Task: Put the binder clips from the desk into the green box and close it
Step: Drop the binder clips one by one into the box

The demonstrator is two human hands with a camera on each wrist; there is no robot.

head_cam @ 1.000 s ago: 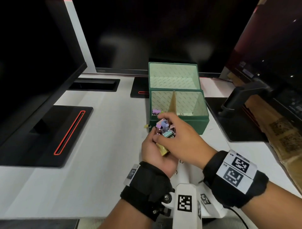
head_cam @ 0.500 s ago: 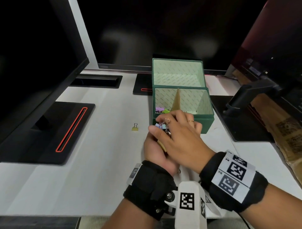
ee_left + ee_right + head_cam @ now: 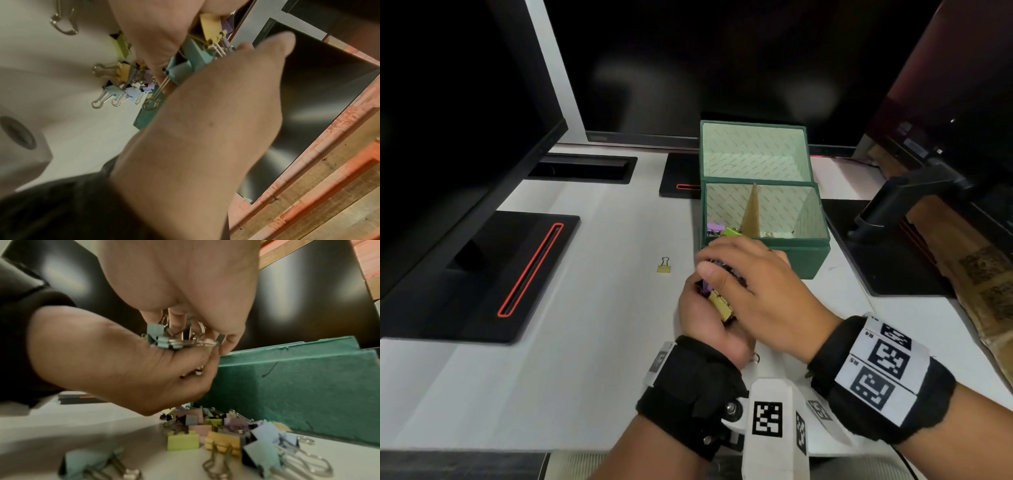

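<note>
The green box (image 3: 804, 255) stands open on the desk, its lid (image 3: 753, 150) tilted up behind it. Purple and green binder clips (image 3: 722, 230) lie in its left compartment. Just in front of the box my left hand (image 3: 700, 301) is cupped palm up and holds a bunch of binder clips (image 3: 720, 306). My right hand (image 3: 726, 270) lies over them with its fingers curled onto the bunch (image 3: 164, 340). Under the hands a pile of loose clips (image 3: 224, 436) lies on the desk (image 3: 121, 81). One gold clip (image 3: 663, 266) sits alone to the left.
Black monitor bases (image 3: 493, 274) stand at the left and right (image 3: 887, 270), with dark screens above them. A cardboard divider (image 3: 751, 214) splits the box. The white desk (image 3: 585, 342) stretches to the left of my hands.
My right hand has come down over the clips in my left palm and now hides most of them. Both hands have dropped slightly, staying in front of the box.
</note>
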